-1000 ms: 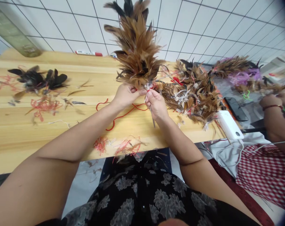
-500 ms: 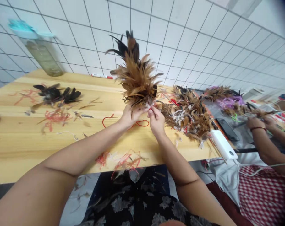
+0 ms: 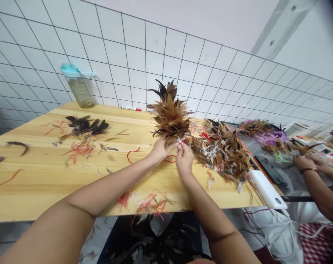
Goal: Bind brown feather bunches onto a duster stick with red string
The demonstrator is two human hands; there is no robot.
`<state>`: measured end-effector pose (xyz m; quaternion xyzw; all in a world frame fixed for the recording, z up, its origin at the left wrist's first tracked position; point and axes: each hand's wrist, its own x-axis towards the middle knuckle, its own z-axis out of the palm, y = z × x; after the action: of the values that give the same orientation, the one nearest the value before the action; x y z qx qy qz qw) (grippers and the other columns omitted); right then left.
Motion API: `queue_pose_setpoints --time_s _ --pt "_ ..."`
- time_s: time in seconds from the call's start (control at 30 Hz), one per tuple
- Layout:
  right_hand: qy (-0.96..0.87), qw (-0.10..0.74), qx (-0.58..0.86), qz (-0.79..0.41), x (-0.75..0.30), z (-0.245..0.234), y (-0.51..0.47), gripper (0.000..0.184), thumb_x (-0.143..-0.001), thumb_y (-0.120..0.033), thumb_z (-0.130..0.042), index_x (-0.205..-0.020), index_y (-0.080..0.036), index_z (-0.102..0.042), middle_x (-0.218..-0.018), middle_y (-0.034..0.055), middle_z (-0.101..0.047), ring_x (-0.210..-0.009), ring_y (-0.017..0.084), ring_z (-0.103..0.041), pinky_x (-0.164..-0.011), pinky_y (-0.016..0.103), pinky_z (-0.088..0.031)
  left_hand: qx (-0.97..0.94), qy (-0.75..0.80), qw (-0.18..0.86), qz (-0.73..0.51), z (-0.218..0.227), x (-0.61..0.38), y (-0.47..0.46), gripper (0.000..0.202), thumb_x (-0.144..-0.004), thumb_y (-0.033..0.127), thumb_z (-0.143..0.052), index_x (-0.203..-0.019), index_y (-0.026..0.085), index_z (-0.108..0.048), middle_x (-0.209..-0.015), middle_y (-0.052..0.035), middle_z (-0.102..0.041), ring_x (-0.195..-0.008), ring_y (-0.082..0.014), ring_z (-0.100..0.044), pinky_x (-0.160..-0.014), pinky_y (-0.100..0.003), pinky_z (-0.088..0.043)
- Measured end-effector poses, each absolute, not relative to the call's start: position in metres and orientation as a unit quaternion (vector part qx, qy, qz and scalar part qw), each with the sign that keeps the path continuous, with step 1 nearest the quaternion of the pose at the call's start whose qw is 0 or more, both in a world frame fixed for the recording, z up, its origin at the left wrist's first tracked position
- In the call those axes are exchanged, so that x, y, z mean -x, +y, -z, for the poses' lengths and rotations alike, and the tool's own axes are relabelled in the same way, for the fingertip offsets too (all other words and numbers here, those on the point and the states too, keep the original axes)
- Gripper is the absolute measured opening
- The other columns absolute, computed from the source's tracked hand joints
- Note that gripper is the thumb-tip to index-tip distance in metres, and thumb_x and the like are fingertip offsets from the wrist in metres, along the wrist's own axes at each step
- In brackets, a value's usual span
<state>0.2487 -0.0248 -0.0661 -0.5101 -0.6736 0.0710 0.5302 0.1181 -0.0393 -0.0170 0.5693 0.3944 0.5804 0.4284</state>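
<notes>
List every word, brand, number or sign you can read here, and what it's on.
No text can be read for certain.
Marker: print on its white barrel, too small.
Bottle: faint markings, too blurred.
White power bank: dark round spot, any symbol too small.

- I can read no words or numbers here.
- Print on the white marker point(image 3: 131, 108) by the desk's point(image 3: 45, 198) far edge is too small for me.
- The white device point(image 3: 266, 187) at the desk's near right corner bears a round dark mark point(image 3: 278, 201) I can't decipher.
</notes>
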Motion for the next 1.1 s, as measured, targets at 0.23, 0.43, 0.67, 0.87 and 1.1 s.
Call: queue_pose_setpoints --time_s 0.23,0.43,0.67,0.87,1.1 --pt "-0.674 0.494 0.538 0.112 -0.236 0.072 -0.03 0.044 -0.108 -0.025 -0.032 -0.095 -0.015 -0.073 -0.081 0.0117 -0.071 -0.077 0.022 -0.066 -0.074 0.032 -0.048 -0.54 0.417 0.395 -0.615 0.016 -0.128 -0.041 0.043 -0.071 0.056 -0.09 -0.085 0.017 -0.079 -0.098 -0.0121 -0.083 -0.107 -0.0335 -0.076 -0.103 -0.044 -0.059" --pt "-0.713 0.469 0.517 -0.063 -0.23 0.064 -0.044 0.032 -0.103 -0.028 -0.045 -0.113 -0.013 -0.071 -0.1 0.0169 -0.075 -0.094 0.026 -0.068 -0.088 0.037 -0.053 -0.499 0.419 0.452 -0.61 0.01 -0.119 -0.041 0.037 -0.067 0.047 -0.09 -0.074 0.015 -0.072 -0.073 -0.0042 -0.073 -0.069 -0.0168 -0.065 -0.066 -0.027 -0.052" --pt "-0.592 0.451 0.348 -0.57 -0.228 0.04 -0.049 0.035 -0.09 -0.051 -0.073 -0.082 -0.02 -0.06 -0.078 -0.0013 -0.063 -0.077 0.012 -0.058 -0.075 0.024 -0.05 -0.448 0.446 0.507 -0.585 0.013 -0.101 -0.03 0.05 -0.047 0.043 -0.103 -0.068 0.017 -0.067 -0.064 0.0032 -0.062 -0.059 -0.0084 -0.052 -0.056 -0.021 -0.04" --pt "-0.406 0.475 0.371 -0.687 -0.241 0.015 -0.046 0.046 -0.08 -0.055 -0.087 -0.083 -0.019 -0.058 -0.064 -0.0093 -0.047 -0.054 0.005 -0.034 -0.048 0.018 -0.025 -0.429 0.42 0.551 -0.58 0.03 -0.108 -0.026 0.052 -0.043 0.05 -0.109 -0.074 0.021 -0.079 -0.073 0.002 -0.073 -0.068 -0.0096 -0.056 -0.066 -0.025 -0.043" --pt "-0.4 0.447 0.363 -0.713 -0.245 0.014 -0.045 0.044 -0.085 -0.056 -0.085 -0.087 -0.018 -0.063 -0.071 -0.0036 -0.064 -0.06 0.007 -0.054 -0.048 0.017 -0.031 -0.447 0.409 0.553 -0.572 0.022 -0.113 -0.037 0.058 -0.039 0.059 -0.11 -0.07 0.024 -0.075 -0.06 0.0035 -0.063 -0.058 -0.011 -0.05 -0.061 -0.03 -0.043"
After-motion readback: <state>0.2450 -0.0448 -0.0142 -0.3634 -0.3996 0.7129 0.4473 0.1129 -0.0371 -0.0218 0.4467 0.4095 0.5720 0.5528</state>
